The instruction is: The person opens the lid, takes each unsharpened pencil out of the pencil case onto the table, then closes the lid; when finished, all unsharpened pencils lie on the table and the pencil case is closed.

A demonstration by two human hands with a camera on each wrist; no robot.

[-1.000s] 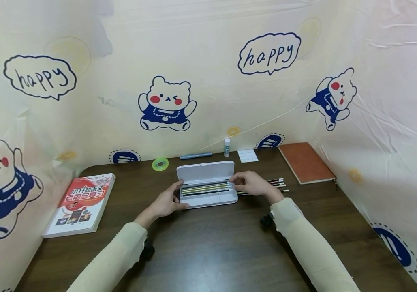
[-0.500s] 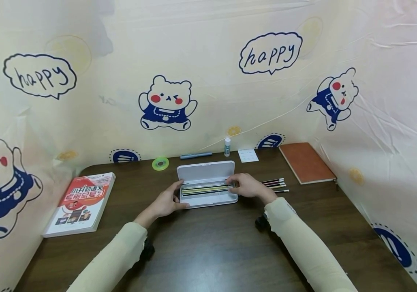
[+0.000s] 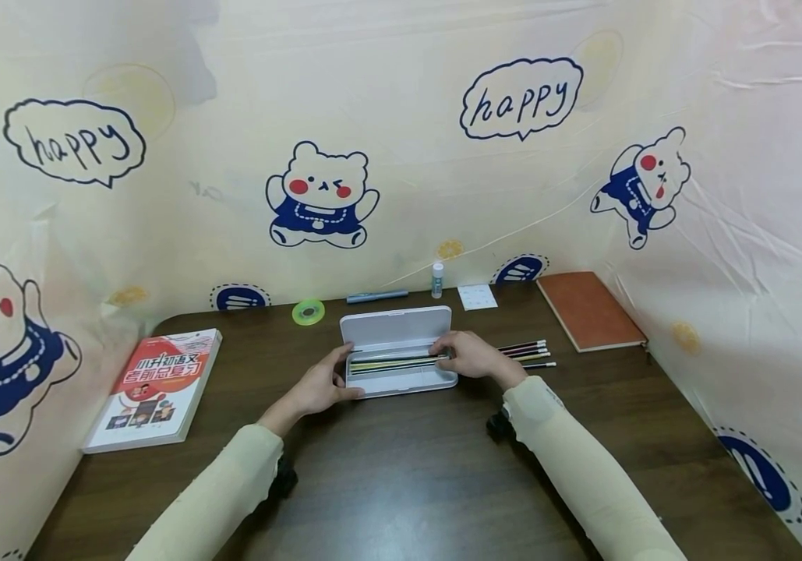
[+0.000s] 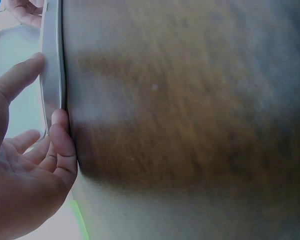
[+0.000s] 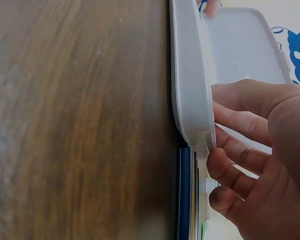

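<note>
Dark wood table (image 3: 408,483) fills the lower frame; I see the open case (image 3: 398,343) at centre. My left hand (image 3: 316,387) grips its left end, my right hand (image 3: 474,357) curls over the right end onto the pencils (image 3: 393,363). I'd keep the case braced and lay them flat. "happy" (image 3: 520,99) reads upper right.

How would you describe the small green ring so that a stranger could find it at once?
Start at the dark brown wooden table and look along its far edge by the cartoon wall. The small bright green ring-shaped tape roll lies flat there, just left of the open white plastic pencil case. It is the only green, round thing there.
</note>
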